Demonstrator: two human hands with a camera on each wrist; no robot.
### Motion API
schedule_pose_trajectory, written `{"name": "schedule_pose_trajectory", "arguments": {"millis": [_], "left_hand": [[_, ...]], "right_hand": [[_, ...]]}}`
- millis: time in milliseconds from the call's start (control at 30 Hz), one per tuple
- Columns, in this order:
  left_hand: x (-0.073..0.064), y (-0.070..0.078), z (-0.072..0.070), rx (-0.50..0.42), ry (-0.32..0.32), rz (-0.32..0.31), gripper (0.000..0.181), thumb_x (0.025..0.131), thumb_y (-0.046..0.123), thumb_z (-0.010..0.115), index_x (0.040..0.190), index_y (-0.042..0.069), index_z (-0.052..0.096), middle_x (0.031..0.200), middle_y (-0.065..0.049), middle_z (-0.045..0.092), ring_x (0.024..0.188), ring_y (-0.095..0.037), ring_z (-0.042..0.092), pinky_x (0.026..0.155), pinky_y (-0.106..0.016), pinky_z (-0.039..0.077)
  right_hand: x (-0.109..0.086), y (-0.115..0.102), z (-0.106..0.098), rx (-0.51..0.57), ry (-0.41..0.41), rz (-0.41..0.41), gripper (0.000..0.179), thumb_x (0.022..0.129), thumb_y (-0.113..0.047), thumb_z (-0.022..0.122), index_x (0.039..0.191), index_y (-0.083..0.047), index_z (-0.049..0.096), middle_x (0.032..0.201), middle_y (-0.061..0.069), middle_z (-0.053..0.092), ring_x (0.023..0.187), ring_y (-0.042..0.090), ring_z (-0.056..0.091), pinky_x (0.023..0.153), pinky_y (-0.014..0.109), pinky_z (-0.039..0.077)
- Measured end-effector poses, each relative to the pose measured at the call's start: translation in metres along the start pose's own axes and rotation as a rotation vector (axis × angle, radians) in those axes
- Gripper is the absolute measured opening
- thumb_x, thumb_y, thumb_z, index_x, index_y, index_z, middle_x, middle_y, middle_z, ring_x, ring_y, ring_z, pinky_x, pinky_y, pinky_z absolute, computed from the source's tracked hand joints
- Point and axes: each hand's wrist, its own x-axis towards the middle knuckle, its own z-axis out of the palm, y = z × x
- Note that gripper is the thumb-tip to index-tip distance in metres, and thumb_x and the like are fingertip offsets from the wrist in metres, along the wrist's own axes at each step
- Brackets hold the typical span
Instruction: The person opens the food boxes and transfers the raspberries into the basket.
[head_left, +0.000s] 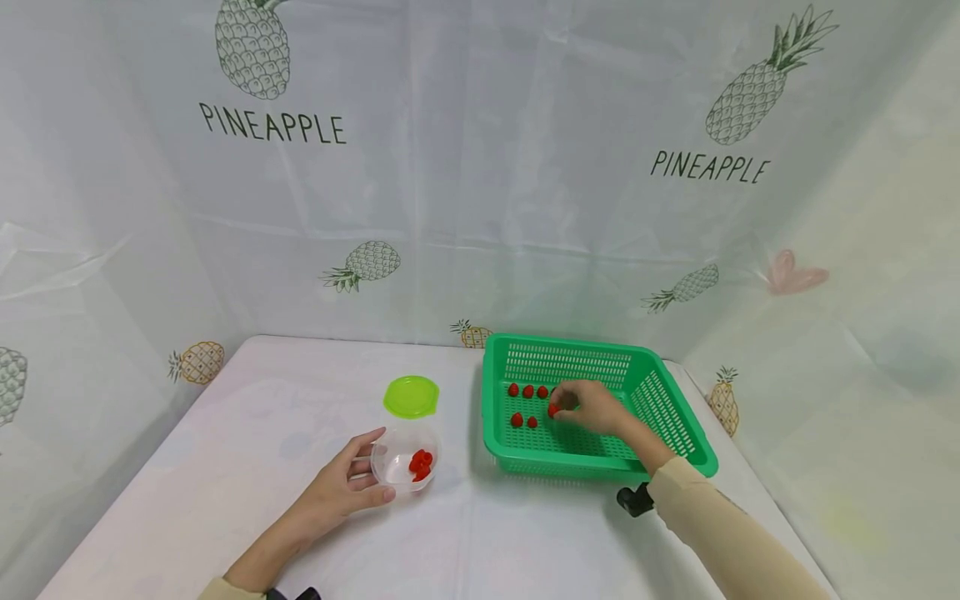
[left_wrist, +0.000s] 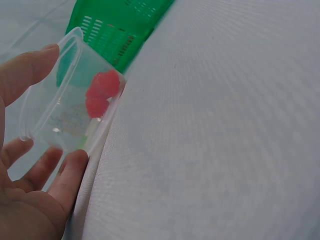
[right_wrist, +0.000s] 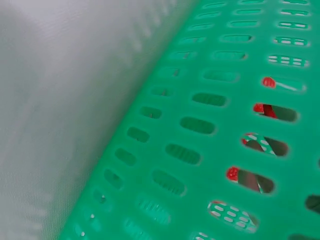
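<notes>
A clear round plastic tub (head_left: 392,463) stands on the table with several red raspberries (head_left: 422,463) inside, gathered at its right side. My left hand (head_left: 341,492) holds the tub from the left, thumb at the near side of the rim and fingers around the far side. In the left wrist view the raspberries (left_wrist: 102,92) show through the tub's wall. Inside the green basket (head_left: 558,467), my right hand (head_left: 596,408) pinches a raspberry (head_left: 553,411) with thumb and fingertips. More raspberries (head_left: 528,391) lie in two rows on the basket floor, left of that hand.
A lime-green lid (head_left: 412,397) lies on the table just behind the tub. The slotted basket wall (right_wrist: 170,125) fills most of the right wrist view. A pale curtain (head_left: 480,167) printed with pineapples hangs behind the white-covered table (head_left: 315,400).
</notes>
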Motion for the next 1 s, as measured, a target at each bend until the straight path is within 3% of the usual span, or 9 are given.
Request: {"name": "schedule_pose_trajectory", "arguments": {"millis": [300,1000], "left_hand": [[0.0,0.001,0.0,-0.004,-0.001,-0.002,0.093,0.091,0.019,0.087,0.165,0.023,0.032,0.156,-0.022,0.044,0.134,-0.036,0.06,0.101,-0.028,0.057],[0.0,0.003,0.001,0.0,0.004,-0.013,0.095,0.09,0.019,0.088,0.165,0.023,0.031,0.156,-0.021,0.045,0.135,-0.036,0.06,0.102,-0.03,0.058]], "right_hand": [[0.006,0.003,0.007,-0.038,-0.018,0.035,0.011,0.093,-0.006,0.082,0.1,-0.009,0.073,0.093,-0.005,0.074,0.086,0.011,0.069,0.076,0.035,0.059],[0.006,0.0,0.016,-0.048,-0.041,0.05,0.014,0.092,-0.004,0.082,0.101,-0.006,0.072,0.093,0.0,0.073,0.085,0.013,0.067,0.075,0.034,0.058]]}}
